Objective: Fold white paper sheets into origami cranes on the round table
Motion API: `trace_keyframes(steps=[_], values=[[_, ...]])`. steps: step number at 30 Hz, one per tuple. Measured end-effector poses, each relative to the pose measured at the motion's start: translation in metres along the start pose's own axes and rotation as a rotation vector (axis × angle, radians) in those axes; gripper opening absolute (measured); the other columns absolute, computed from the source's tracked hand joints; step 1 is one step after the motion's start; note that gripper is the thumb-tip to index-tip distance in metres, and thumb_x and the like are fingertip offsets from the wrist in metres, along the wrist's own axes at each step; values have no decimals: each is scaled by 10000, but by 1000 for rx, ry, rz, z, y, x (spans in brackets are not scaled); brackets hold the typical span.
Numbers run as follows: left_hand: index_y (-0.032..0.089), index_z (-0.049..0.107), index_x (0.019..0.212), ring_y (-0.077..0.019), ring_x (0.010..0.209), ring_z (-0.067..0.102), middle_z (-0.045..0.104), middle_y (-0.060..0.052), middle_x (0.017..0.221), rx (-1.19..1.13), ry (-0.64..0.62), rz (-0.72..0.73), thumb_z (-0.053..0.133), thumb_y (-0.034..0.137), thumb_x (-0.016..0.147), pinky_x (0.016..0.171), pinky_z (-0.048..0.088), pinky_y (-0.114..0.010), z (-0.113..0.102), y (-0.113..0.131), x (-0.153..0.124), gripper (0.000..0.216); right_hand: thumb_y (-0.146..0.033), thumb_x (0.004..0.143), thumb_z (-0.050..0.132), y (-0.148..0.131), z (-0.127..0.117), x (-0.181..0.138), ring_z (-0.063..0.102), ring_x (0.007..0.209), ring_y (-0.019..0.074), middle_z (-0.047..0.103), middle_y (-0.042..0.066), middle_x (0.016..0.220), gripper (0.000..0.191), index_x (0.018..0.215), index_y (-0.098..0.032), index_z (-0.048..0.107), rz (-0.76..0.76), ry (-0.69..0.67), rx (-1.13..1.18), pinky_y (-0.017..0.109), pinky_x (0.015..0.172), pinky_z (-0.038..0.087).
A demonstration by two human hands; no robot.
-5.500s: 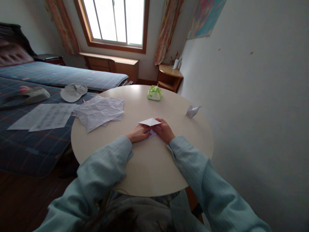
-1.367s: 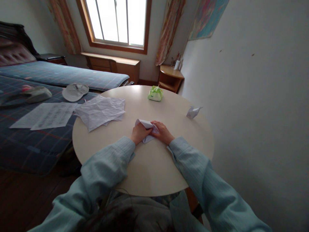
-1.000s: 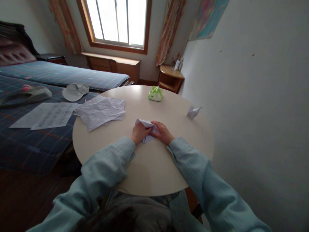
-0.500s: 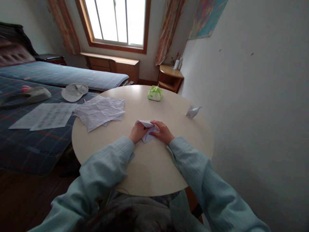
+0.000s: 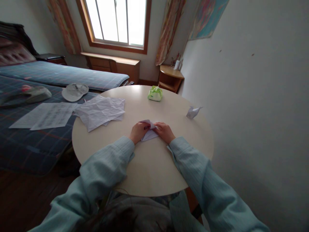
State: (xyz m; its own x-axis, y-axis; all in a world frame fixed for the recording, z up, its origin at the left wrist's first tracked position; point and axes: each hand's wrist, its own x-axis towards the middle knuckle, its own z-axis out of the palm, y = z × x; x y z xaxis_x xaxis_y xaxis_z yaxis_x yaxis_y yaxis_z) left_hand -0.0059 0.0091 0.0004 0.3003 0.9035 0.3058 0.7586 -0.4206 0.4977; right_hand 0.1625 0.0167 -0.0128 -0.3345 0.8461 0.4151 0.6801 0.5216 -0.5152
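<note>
In the head view, your left hand (image 5: pixel 138 131) had its grip closed on the upper left part of a small white sheet of folded paper (image 5: pixel 149 135), while your right hand (image 5: pixel 164 131) pinched the same piece at its right edge. The paper was between your two hands, near the middle of the round, cream-coloured, smooth surface (image 5: pixel 149 170), with a flat, pointed part towards you. Your fingertips were partly hidden by the folds. Beyond your hands stood a green and white soft plastic tissue pack (image 5: pixel 155 94). To your right, well apart from your hand, was a white folded-paper bird (image 5: pixel 192 112). To your left, creased white paper sheets (image 5: pixel 101 110) lay overlapping near the surface's edge, beside a blue plaid bed (image 5: pixel 31 145).
</note>
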Motion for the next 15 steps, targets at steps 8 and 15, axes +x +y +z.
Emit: trace_keyframes(steps=[8, 15], values=[[203, 643, 931, -156, 802, 589, 655, -32, 858, 8, 33, 29, 524, 177, 731, 735, 448, -240, 1, 2, -2, 234, -262, 732, 580, -4, -5, 0, 595, 812, 156, 676, 34, 824, 132, 817, -217, 670, 111, 43, -65, 250, 743, 439], [164, 550, 836, -126, 656, 537, 584, -24, 790, -45, 87, 65, 538, 124, 697, 620, 432, -237, 4, 0, -1, 145, -246, 716, 577, -7, -8, 0, 593, 633, 131, 672, 14, 704, 109, 749, -199, 669, 187, 50, 39, 231, 610, 442]])
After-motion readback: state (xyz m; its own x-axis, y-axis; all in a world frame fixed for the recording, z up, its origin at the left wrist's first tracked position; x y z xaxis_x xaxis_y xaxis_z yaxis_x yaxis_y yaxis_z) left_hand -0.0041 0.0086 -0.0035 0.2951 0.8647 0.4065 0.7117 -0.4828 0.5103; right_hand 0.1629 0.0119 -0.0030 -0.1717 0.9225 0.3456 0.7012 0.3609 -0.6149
